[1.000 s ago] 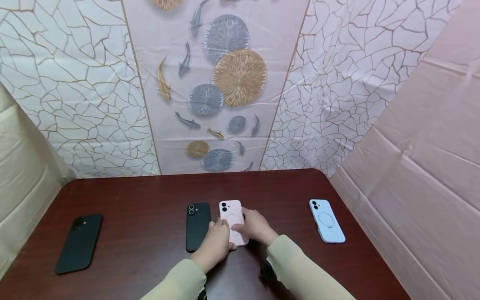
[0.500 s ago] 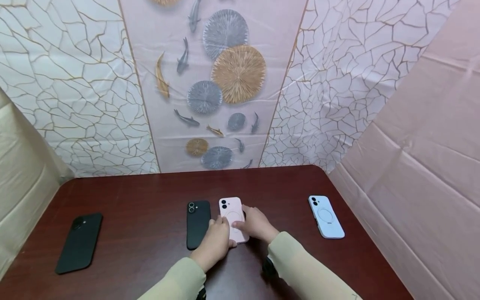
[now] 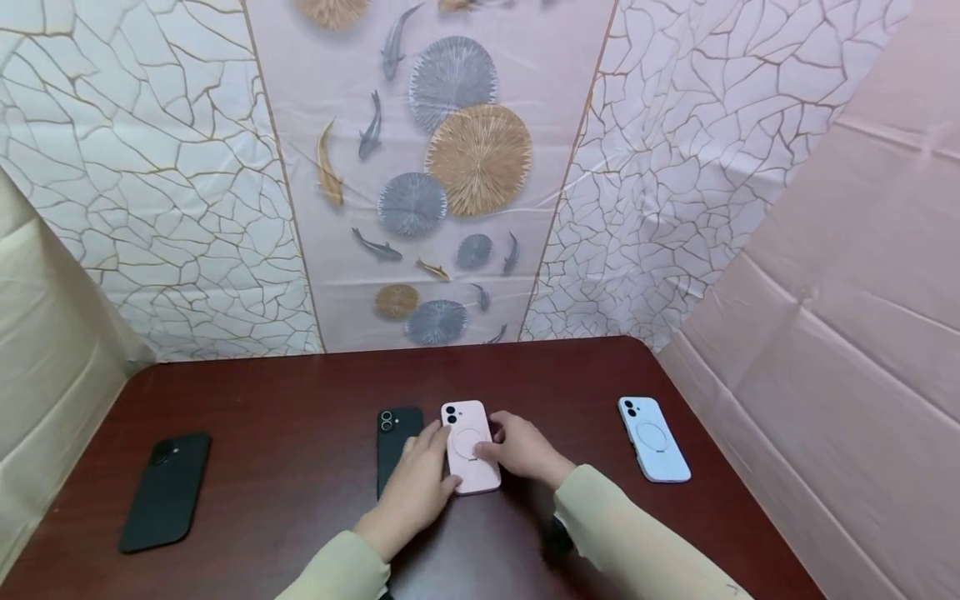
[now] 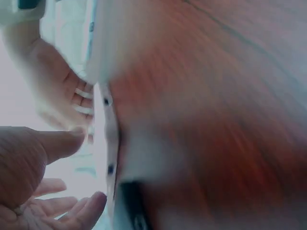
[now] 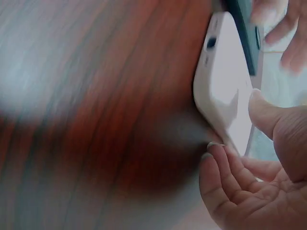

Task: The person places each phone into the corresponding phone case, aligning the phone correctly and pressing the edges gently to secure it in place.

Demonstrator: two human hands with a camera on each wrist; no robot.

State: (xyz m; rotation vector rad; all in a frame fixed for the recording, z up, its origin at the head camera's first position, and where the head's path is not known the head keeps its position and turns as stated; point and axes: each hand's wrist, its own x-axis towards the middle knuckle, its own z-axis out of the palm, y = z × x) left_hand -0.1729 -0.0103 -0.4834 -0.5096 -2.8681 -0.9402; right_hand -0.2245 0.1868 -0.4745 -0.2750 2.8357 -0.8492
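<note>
A pink phone (image 3: 474, 477) with two camera lenses and a ring on its back lies face down on the table. Its long side edge (image 4: 108, 136) shows in the left wrist view, its port end (image 5: 221, 62) in the right wrist view. My right hand (image 3: 527, 450) holds it by the right edge, thumb over the back and fingers curled at the side. On the other side, my left hand (image 3: 414, 482) has its fingers spread loosely by the phone's left edge. Beneath that hand, a black phone (image 3: 391, 450) is partly covered.
Another black phone (image 3: 167, 496) lies far left on the dark red table (image 3: 285, 467). A pale blue phone (image 3: 658, 454) with a ring lies at the right. Patterned cloth (image 3: 187, 208) hangs behind the table's back edge.
My left hand has loosened from the pink phone and shifted left over the black phone, its fingers now straighter. The right hand's fingers have eased slightly outward. The pink phone has hardly moved.
</note>
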